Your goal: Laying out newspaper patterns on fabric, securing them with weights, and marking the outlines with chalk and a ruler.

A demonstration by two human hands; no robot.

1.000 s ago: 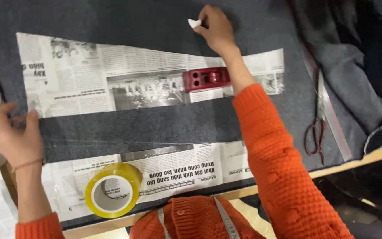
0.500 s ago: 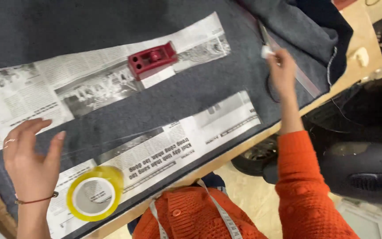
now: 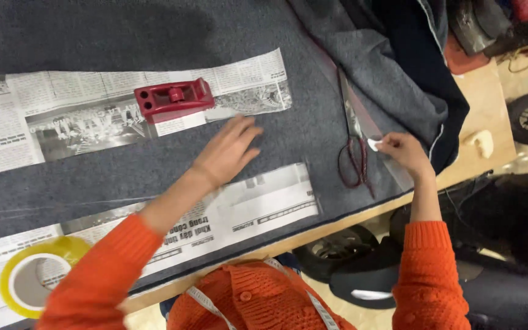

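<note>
My right hand point(image 3: 406, 152) pinches a small white piece of chalk point(image 3: 373, 145) beside the dark-handled scissors point(image 3: 352, 150), which lie on a clear ruler point(image 3: 362, 122) at the right edge of the grey cloth point(image 3: 123, 36). My left hand point(image 3: 227, 151) rests flat with spread fingers on the cloth, between the upper newspaper strip point(image 3: 62, 116) and the lower newspaper strip point(image 3: 258, 208). A red plastic tool point(image 3: 172, 99) sits on the upper strip just above that hand.
A yellow tape roll point(image 3: 29, 281) lies at the lower left on newspaper. Dark folded fabric point(image 3: 410, 67) is heaped at the upper right. The wooden table edge point(image 3: 490, 122) shows on the right, with a wheel and dark items on the floor below.
The view has swung right. My left hand moved from the left end of the cloth to its middle. My right hand with the chalk came down next to the scissors.
</note>
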